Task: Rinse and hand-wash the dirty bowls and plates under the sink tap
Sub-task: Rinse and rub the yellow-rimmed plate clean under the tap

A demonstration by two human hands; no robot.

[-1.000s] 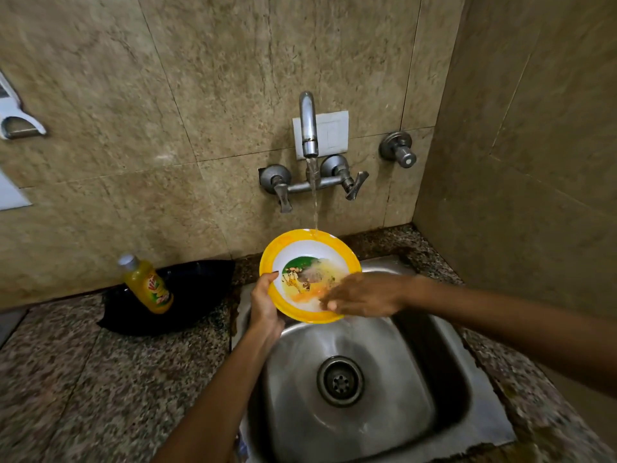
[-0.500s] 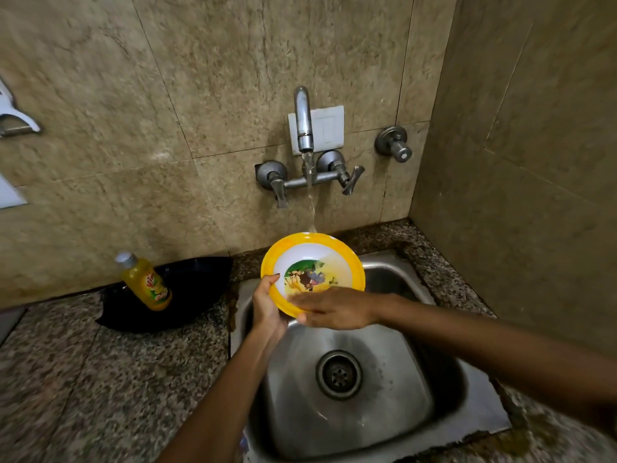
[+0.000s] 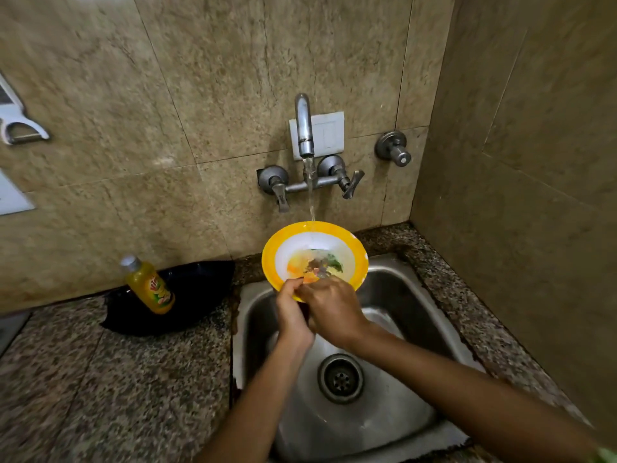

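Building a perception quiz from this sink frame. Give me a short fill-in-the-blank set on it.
1. Water from the tap lands on the ____-rimmed plate.
2. The left hand and right hand both grip the plate at its ____ edge.
3. The yellow bottle stands to the ____ of the steel sink.
4. The sink's ____ lies below the hands.

Missing words: yellow; near; left; drain

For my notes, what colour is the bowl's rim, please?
Yellow; the bowl shows best in the head view.
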